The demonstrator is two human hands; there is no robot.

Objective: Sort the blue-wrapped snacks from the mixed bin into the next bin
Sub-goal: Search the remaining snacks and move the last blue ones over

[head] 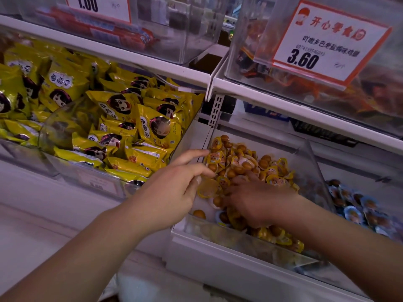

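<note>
Your head camera looks forward and down, close over the mixed bin [246, 243] (a single wide-angle view).

Both hands [174, 188] [257, 203] outstretched, fingers loose

Two bare forearms, sleeveless, unadorned.

Dim, warm light; glare on clear bin fronts [174, 29]; soft, wide-angle-bent edges.
</note>
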